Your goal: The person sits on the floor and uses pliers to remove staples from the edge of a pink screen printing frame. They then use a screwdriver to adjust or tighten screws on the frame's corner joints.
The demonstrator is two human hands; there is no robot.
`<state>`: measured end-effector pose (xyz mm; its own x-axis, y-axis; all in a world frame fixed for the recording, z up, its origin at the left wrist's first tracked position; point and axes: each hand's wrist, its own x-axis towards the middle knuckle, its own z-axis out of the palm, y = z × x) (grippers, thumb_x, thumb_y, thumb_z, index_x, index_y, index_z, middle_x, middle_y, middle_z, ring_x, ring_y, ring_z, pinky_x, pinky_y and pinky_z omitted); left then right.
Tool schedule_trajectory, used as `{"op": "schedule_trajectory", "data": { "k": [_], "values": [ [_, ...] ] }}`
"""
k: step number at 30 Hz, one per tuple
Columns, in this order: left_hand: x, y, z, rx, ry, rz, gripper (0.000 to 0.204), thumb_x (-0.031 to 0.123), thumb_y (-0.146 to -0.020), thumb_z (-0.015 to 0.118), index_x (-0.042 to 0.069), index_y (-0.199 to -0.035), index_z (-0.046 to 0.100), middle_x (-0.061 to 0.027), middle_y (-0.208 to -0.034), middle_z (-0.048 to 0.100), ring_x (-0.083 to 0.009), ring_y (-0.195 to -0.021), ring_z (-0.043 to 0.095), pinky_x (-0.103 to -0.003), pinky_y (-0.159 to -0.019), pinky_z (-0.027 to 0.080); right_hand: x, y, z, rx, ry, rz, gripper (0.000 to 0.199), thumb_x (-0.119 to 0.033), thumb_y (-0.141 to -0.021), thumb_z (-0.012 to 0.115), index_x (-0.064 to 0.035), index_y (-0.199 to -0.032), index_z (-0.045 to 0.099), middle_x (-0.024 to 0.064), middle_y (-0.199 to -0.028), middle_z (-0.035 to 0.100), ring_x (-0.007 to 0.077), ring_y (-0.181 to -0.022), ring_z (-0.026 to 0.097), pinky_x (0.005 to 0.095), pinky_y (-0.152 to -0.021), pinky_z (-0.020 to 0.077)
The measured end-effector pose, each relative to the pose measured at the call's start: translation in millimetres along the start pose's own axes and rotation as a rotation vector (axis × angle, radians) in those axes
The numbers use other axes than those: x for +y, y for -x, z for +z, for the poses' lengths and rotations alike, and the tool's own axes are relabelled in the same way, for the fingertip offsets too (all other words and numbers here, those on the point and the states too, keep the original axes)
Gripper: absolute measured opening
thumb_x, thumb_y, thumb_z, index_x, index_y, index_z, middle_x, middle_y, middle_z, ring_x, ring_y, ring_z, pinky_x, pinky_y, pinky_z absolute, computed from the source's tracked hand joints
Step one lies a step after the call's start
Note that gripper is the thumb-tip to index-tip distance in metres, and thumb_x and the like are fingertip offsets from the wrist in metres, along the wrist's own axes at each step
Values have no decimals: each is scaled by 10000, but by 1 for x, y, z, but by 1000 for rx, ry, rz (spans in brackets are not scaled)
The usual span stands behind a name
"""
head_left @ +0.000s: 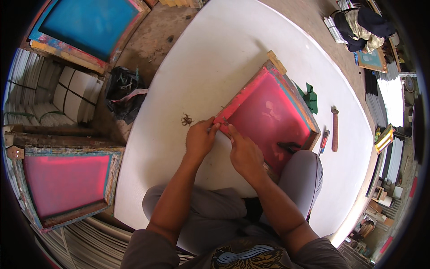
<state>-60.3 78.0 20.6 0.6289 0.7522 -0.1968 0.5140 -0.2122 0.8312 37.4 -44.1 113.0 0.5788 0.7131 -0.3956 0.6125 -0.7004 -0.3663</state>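
Note:
A wooden screen-printing frame (286,89) with pink mesh (264,114) is tilted in front of me, its near right side by my knee. My left hand (200,138) is closed at its left corner, thumb and fingers pressed on the pink-stained edge. Beside it, my right hand (246,157) is closed around a thin tool, mostly hidden; only a small dark tip (225,120) shows at the frame's edge. Another black-handled tool (289,147) lies on the mesh near my knee. A small tangle of brown scraps (186,119) sits left of my hands.
On the white board (174,85) under me lie a hammer (335,130), a red-handled tool (324,142) and green cloth (310,97). To the left are a pink screen (67,179), a blue screen (89,27), a black plastic bag (123,94) and stacked white sheets (76,94).

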Motion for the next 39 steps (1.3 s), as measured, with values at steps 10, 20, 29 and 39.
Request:
{"op": "schedule_trajectory", "data": {
  "k": [10,20,29,39],
  "values": [
    [-10,0,7,43,14,129,329,201,-986,660,-25,-1216,726,-225,-952,725,-404,-839,705,-470,-757,545,-36,-9,1,-183,99,139,573,-152,-1018,499,-108,-1577,376,306,-1130,675,487,-990,700,578,-832,568],
    [-8,-1,8,43,-6,126,317,188,-988,659,-17,-1220,724,-229,-942,721,-406,-847,704,-473,-758,543,20,-9,28,-47,27,-53,539,-172,-1049,492,-146,-1580,402,287,-1127,683,477,-1039,690,558,-916,551],
    [-4,-2,4,1,-8,99,330,212,-975,683,3,-1227,730,-214,-910,716,-374,-813,699,-435,-751,530,52,-25,38,-8,-749,-187,426,-110,-1064,528,-8,-1478,543,282,-1346,654,388,-1219,672,392,-1042,513],
    [-3,-9,-5,-66,68,21,357,225,-952,713,16,-1240,731,-192,-939,735,-298,-783,695,-394,-754,543,62,-33,19,-287,-896,74,459,-187,-1093,535,-97,-1543,511,93,-939,676,209,-801,668,368,-717,552]
  ]
}}
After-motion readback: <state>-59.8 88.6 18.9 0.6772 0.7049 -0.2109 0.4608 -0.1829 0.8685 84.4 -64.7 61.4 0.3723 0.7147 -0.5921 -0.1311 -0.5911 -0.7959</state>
